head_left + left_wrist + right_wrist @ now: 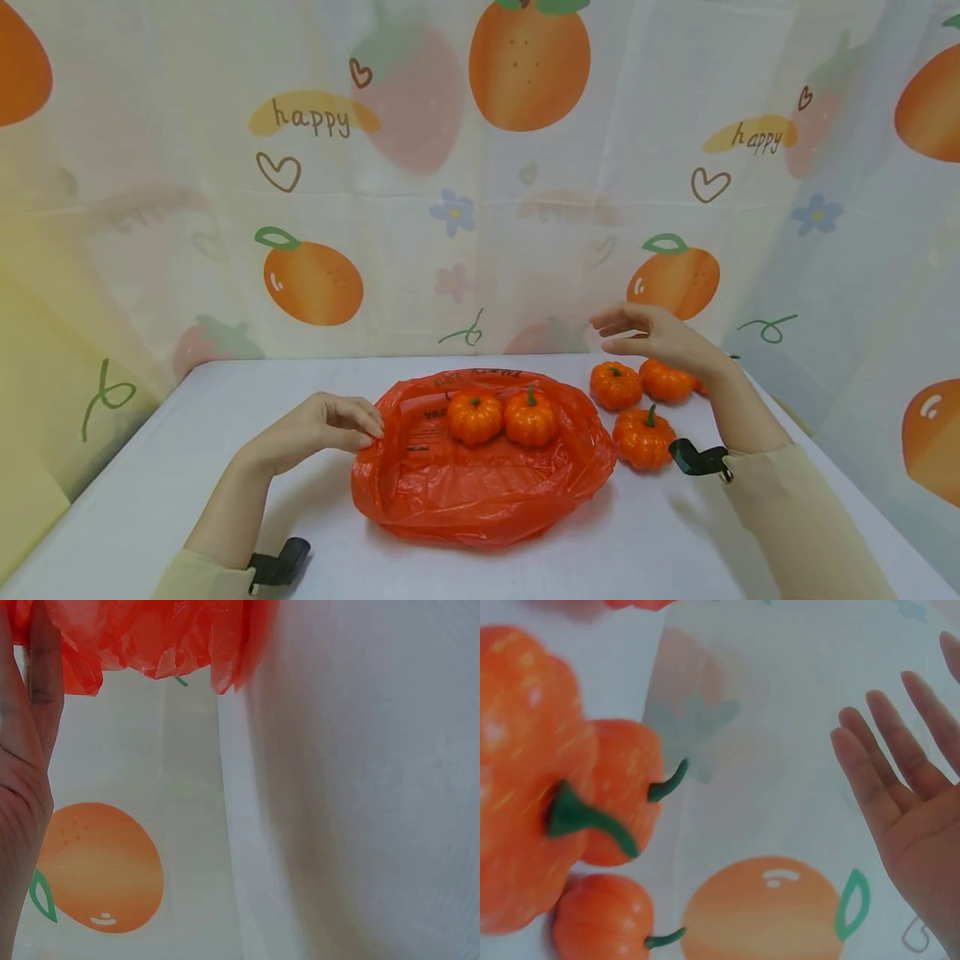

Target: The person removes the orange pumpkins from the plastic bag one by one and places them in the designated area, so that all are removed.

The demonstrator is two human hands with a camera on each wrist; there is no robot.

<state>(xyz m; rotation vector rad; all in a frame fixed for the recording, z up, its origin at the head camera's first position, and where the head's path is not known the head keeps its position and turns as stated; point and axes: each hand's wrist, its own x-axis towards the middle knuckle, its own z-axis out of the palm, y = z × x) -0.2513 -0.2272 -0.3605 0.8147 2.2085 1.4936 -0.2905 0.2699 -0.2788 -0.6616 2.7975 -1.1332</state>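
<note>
A red plastic bag lies on the table with its mouth spread wide. Two small orange pumpkins, a left one and a right one, sit inside it toward the back. My left hand pinches the bag's left rim between thumb and fingers; the left wrist view shows the crumpled red film at the fingers. My right hand is raised over the table's back right, fingers extended and holding nothing. Below it stand more pumpkins, one near the back and one closer beside the bag.
Another pumpkin stands at the far right, with one more partly hidden behind my right forearm. A white cloth covers the table. Behind its back edge hangs a curtain printed with fruit.
</note>
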